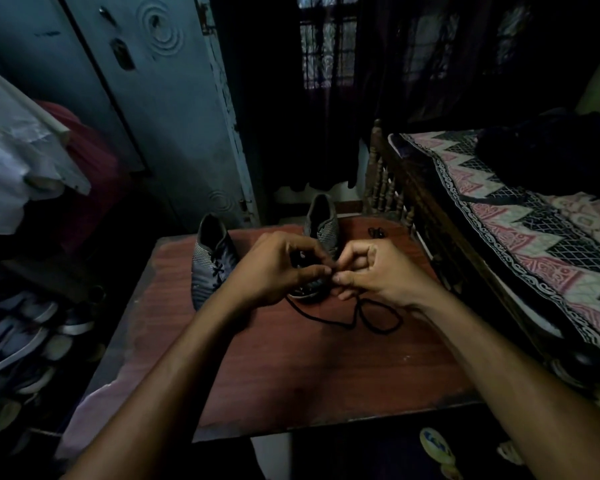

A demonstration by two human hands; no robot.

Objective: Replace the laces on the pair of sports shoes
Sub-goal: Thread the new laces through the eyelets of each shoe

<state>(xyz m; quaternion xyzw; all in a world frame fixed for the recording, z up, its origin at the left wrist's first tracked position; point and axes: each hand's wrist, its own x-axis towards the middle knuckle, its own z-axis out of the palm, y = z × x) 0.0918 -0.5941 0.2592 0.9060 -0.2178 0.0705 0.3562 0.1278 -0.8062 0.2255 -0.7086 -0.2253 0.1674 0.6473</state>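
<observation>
Together our left hand (pixel 274 268) and right hand (pixel 371 271) pinched the black lace (pixel 343 318) over the right-side shoe (pixel 317 244), whose toe pointed toward us near the desk's (pixel 291 368) far edge.

Wooden table (pixel 291 375) bearing two shoes (pixel 212 261), black lace (pixel 343 320).

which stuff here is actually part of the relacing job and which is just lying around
Part of the job:
left shoe, already laced
right shoe, being worked on
black lace trailing on the table
left hand and right hand, pinching at the lace

Just lying about:
small dark item at the table's far edge
bed
pile of shoes on the floor
</observation>
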